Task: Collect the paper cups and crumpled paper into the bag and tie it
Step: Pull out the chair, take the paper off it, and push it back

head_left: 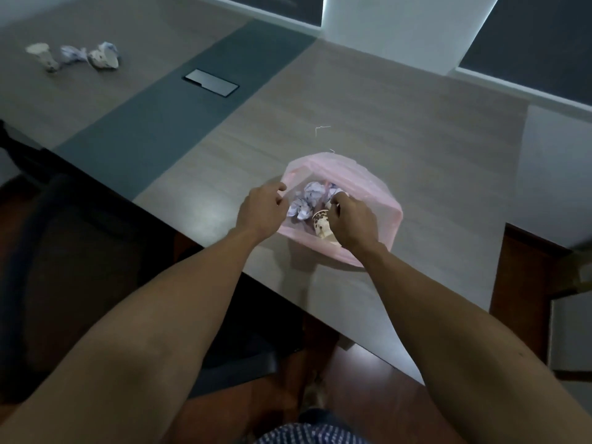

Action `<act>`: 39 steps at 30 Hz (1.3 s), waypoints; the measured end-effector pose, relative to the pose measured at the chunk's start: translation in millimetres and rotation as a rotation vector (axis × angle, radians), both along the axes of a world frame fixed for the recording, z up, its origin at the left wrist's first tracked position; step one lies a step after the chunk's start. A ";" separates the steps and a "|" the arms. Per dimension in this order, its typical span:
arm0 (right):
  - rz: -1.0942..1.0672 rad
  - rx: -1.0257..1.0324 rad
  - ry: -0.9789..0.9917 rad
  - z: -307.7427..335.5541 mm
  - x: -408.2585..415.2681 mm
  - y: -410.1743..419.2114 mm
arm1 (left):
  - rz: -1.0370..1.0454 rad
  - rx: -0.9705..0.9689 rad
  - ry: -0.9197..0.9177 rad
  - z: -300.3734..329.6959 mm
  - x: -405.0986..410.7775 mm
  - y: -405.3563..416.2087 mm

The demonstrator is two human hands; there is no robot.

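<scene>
Nearest, we log the left hand (261, 209), fingers curled, pinching the left rim of the pink bag (381, 200) and holding its mouth apart. Beside it we log the right hand (349, 221), fingers curled at the near-right part of the rim; whether it grips the plastic or the white thing at its fingertips we cannot tell. The bag stands open on the wooden table (400, 129), near its front edge. Inside we count crumpled paper (304, 200) toward the left and a spotted paper cup (321, 223) lying tilted just under the right hand. Just beyond the bag, a small white scrap (321, 128). Further off, a dark strip in the tabletop holds a black hatch (211, 83). Farthest left, well apart from the bag, we list a crushed cup (43, 57), a paper ball (73, 54) and a second crushed cup (105, 56).
</scene>
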State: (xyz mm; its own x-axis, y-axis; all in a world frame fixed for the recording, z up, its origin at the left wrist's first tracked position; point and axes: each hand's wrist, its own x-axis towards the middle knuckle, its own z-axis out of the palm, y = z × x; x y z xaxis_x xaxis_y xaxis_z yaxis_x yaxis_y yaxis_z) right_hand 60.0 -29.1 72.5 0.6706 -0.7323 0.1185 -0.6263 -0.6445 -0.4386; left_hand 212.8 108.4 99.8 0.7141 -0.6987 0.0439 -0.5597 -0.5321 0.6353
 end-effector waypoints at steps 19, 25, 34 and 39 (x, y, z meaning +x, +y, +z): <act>0.159 0.125 -0.037 8.8 44.0 315.7 | -0.006 0.136 -0.135 40.3 81.1 346.0; 0.393 0.179 0.090 9.8 60.5 400.7 | 0.060 0.211 -0.215 30.1 115.7 421.3; 0.622 0.275 0.395 -25.0 99.0 475.4 | 0.157 0.223 -0.140 -5.8 145.1 460.3; 0.572 0.210 0.408 -45.1 118.0 496.7 | 0.199 0.184 -0.058 -25.9 157.5 460.0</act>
